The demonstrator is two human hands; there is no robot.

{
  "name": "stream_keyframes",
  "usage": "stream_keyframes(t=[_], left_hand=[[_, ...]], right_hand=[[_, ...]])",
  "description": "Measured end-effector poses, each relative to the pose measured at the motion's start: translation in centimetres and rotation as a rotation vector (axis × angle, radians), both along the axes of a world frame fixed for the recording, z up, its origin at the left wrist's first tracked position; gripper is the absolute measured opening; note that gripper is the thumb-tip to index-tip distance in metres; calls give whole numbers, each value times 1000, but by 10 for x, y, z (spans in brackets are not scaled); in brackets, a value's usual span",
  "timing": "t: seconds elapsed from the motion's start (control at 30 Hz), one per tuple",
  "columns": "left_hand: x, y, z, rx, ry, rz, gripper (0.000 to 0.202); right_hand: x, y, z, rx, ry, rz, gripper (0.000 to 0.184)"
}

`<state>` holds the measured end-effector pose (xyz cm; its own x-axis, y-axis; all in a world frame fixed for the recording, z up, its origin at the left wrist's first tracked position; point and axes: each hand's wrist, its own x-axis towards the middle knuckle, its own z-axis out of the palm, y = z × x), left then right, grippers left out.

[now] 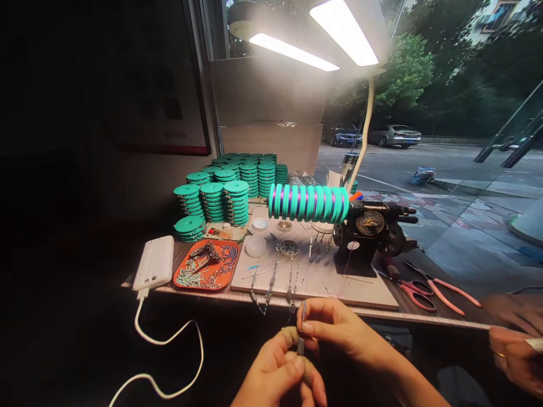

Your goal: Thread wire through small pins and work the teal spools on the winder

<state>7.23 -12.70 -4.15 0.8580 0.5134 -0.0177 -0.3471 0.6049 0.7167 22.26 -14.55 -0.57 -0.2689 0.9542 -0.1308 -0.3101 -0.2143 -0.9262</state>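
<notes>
Below the table's front edge, my left hand pinches a small thin metal piece between thumb and a bandaged forefinger. My right hand closes its fingertips on the same piece from above. A fine line seems to run from it up toward the black winding machine, which carries a row of teal spools on its shaft. Several small metal rigs lie on the white board just ahead of my hands.
Stacks of teal spools stand at the back left. An orange tray of small parts, a white power bank with cable, small jars and pink scissors lie on the table. Another person's hands are at the right edge. A lamp hangs overhead.
</notes>
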Motion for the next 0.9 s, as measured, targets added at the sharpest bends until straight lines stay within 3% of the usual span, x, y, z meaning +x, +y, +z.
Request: stream_keyframes(t=[0.3, 0.37, 0.47, 0.57, 0.67, 0.77, 0.9], left_hand=[[1, 2, -3, 115, 62, 19, 28], [1, 7, 2, 257, 142, 62, 24], [2, 19, 18, 577, 382, 153, 16], [11, 31, 38, 729, 555, 196, 32], [28, 43, 56, 777, 627, 347, 39], [48, 55, 72, 789, 561, 563, 29], [69, 69, 81, 586, 375, 597, 19]], right_hand=[[3, 3, 4, 57, -33, -29, 19], [10, 13, 14, 98, -100, -135, 25], [22, 35, 30, 172, -144, -412, 29], [30, 56, 39, 223, -179, -535, 24], [33, 63, 41, 272, -263, -517, 22], [33, 60, 43, 311, -320, -513, 21], [32, 55, 51, 353, -374, -546, 21]])
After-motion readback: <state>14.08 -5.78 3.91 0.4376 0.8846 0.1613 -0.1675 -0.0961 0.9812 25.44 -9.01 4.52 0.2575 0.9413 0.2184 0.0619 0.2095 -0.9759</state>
